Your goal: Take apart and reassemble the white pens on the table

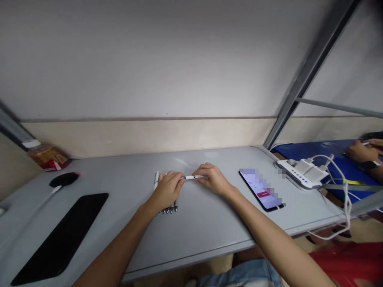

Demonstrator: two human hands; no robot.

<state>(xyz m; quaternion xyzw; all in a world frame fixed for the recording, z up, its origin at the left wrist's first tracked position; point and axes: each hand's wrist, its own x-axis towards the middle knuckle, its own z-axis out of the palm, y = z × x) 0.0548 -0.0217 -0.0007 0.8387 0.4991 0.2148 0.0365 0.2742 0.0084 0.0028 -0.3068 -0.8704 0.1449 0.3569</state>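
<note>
A white pen [189, 177] lies level between my two hands, just above the grey desk [203, 219]. My left hand [168, 187] pinches its left end, and my right hand [212, 178] grips the right end, where a clip or tip shows between the fingers. Under and beside my left hand lies a row of several pens [171, 209], their dark metallic tips pointing toward me. That hand covers most of the row; a white pen end [156, 175] sticks out at its left.
A lit phone [259, 191] lies right of my hands, near a white power strip [299, 175] with chargers and cables. At left are a black tablet-like slab [61, 239], a dark round object [64, 179] with a cable, and a bottle [48, 156]. Another person's hands [363, 151] show far right.
</note>
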